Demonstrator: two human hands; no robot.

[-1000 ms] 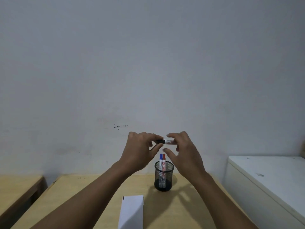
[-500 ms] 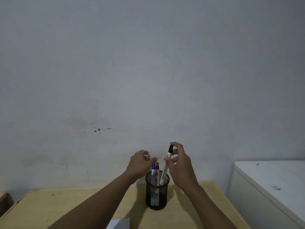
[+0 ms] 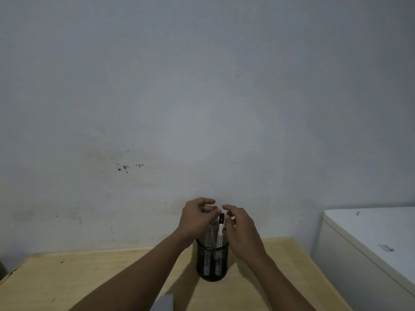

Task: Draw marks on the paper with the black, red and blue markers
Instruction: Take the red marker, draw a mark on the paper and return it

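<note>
A black mesh pen cup (image 3: 212,263) stands on the wooden table (image 3: 67,279). The black marker (image 3: 221,230) stands in it, cap up, leaning slightly. Just right of that cap is my right hand (image 3: 242,230), fingers apart and holding nothing. My left hand (image 3: 197,218) curls over the tops of the other two markers. Its thumb and fingers pinch the red marker (image 3: 215,208) at the cap. The blue marker (image 3: 208,211) shows only as a small tip behind my fingers. A corner of the white paper (image 3: 165,303) lies at the bottom edge.
A white cabinet (image 3: 370,243) stands to the right of the table, its top slightly higher. A plain grey wall with a few dark specks rises directly behind the table. The table's left edge is at the lower left.
My right hand lowered the capped black marker into the cup and let go. My left hand moved onto the tops of the red and blue markers. The view tilted up, hiding most of the paper.
</note>
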